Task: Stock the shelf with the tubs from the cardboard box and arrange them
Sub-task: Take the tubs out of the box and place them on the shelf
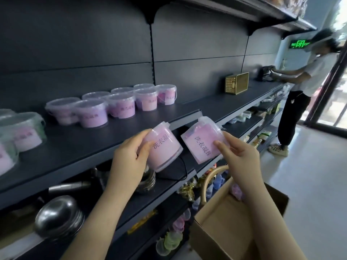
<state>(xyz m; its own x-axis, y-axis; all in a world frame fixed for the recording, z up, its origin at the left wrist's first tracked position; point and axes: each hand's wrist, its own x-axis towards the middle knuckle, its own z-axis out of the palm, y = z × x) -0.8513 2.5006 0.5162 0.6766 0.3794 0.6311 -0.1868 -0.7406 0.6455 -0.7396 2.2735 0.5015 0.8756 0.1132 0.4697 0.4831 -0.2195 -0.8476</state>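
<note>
In front of the dark shelf, two pink tubs are held up, one in each hand. The left tub is gripped by the left hand, with the thumb laid across the label side and the fingers curled behind it. The right tub is pinched at its lower corner by the right hand, between thumb and fingertips. Both tubs are tilted, with their printed labels turned toward the camera, presumably so that the facing can be checked before they are set down. They are carried just beside each other without touching, in the air at the shelf's front edge and not yet on it.

Further back on the shelf, a double row of tubs is already lined up with labels outward, which suggests the pattern to be matched. Bare shelf is seen in front of and to the right of that row, so either spot could be used. The open cardboard box is kept low beneath the right forearm, within easy reach for the next pair. Something pale purple is glimpsed at its far wall, possibly another tub. The task is judged to be partly done.
</note>
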